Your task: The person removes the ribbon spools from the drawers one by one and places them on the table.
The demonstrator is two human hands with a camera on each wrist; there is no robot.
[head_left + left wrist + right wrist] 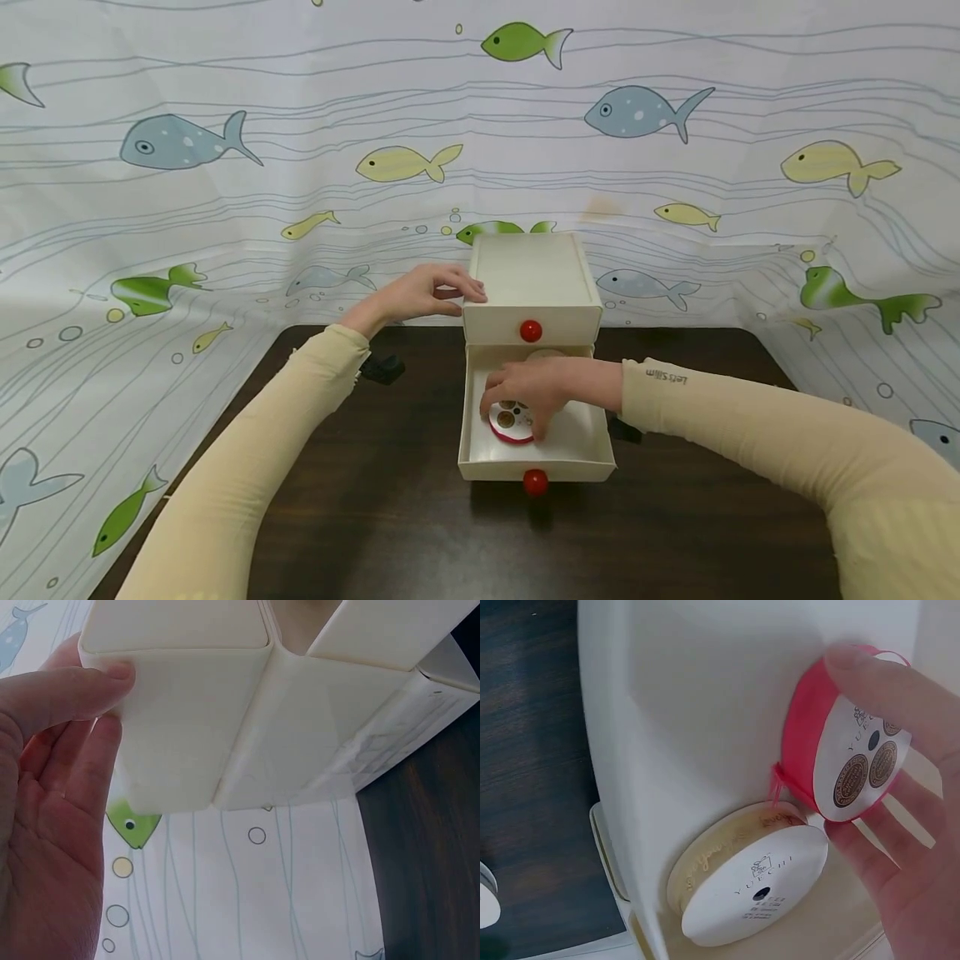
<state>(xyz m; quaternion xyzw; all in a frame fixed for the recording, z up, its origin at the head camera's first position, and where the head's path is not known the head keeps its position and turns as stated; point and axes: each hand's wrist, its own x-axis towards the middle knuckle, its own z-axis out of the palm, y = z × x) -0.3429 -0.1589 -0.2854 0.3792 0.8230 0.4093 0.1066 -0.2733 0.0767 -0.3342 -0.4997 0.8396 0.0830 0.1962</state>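
Note:
A small white two-drawer cabinet (534, 271) with red knobs stands on the table, its lower drawer (577, 446) pulled out. My left hand (423, 292) grips the cabinet's upper left edge; the left wrist view shows the thumb (112, 679) flat on one panel and fingers partly hidden past the edge. Inside the drawer, my right hand (531, 387) holds a spool of red ribbon (810, 727) between thumb and fingers. The spool's white face has round brown stickers. Beside it in the drawer lies a spool of beige ribbon (761, 885), mostly hidden in the head view.
The upper drawer, with its red knob (531, 331), is closed. Around the cabinet lies a dark wooden tabletop (375, 508). A fish-patterned sheet (300, 100) hangs behind and at both sides. Part of a white round thing (486, 900) shows at the right wrist view's left edge.

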